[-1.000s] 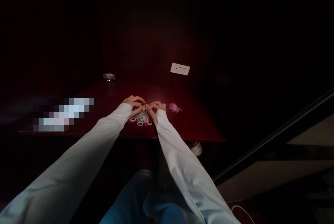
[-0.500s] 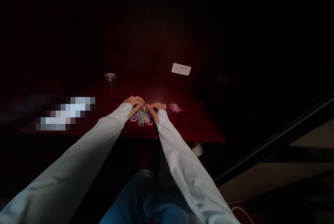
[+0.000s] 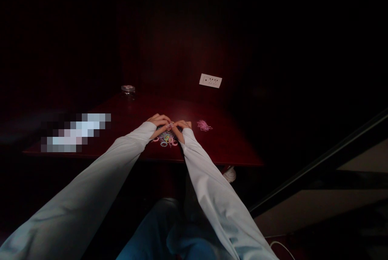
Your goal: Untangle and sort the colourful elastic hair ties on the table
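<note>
My left hand point(image 3: 160, 121) and my right hand point(image 3: 183, 125) meet at the fingertips above a pile of small hair ties point(image 3: 166, 138) on a dark red table. Thumbs and fingers of both are pinched together. Something small and pinkish shows between the fingertips, too small to make out. The pile mixes thin pale strands with several pastel rings in pink, blue, yellow and green; its far part is hidden under my hands. To the right of my right hand lies a separate heap of thin pink bands point(image 3: 205, 125).
A clear lidded jar point(image 3: 127, 91) stands at the table's back left. At the left edge is a pixelated pale object point(image 3: 75, 134). A white power socket point(image 3: 210, 80) is on the wall behind. The table's front edge point(image 3: 224, 164) runs near my forearms.
My left hand has shifted slightly right, closer to my right hand, and the fingertips now meet. The coloured cluster between them is more covered. The pink heap stays put.
</note>
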